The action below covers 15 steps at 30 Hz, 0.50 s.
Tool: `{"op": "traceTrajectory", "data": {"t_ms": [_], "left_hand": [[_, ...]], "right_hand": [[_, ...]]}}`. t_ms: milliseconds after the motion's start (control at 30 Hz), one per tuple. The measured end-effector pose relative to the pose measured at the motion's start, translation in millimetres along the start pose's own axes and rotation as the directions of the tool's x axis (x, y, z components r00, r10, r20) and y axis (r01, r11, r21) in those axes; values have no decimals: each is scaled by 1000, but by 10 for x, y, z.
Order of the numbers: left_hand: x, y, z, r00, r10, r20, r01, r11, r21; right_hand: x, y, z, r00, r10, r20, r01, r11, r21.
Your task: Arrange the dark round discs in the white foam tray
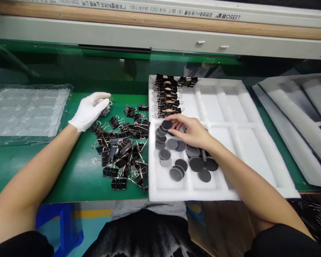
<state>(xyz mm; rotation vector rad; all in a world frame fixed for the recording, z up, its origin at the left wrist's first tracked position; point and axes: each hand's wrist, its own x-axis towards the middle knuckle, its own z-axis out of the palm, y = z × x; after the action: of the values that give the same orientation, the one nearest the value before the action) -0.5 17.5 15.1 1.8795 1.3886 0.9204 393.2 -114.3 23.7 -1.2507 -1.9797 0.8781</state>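
In the head view, my left hand (90, 109) wears a white glove and is closed on a black binder clip (106, 110), partly hidden by the fingers. Just right of it lies a heap of black binder clips (120, 142) with silver wire handles. My bare right hand (188, 129) pinches a dark round disc (166, 125) between thumb and fingers, over the near left part of a white foam tray (166, 192). Loose dark and grey discs (196, 164) lie below that hand. Behind it, clipped stacks (167, 96) stand in a row, binder clips on their sides.
A clear plastic blister tray (29, 112) lies at the far left on the green table (77, 178). White foam sheets (296, 125) lean at the right. A pale rail (109, 32) runs along the back. A blue stool (61, 225) shows below the table edge.
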Motion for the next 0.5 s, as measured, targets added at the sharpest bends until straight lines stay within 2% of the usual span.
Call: {"op": "traceTrajectory", "data": {"t_ms": [500], "left_hand": [[11, -18, 25, 1000, 2, -12, -2, 1000, 12]], "right_hand": [[19, 0, -20, 998, 64, 2, -64, 997, 36]]}}
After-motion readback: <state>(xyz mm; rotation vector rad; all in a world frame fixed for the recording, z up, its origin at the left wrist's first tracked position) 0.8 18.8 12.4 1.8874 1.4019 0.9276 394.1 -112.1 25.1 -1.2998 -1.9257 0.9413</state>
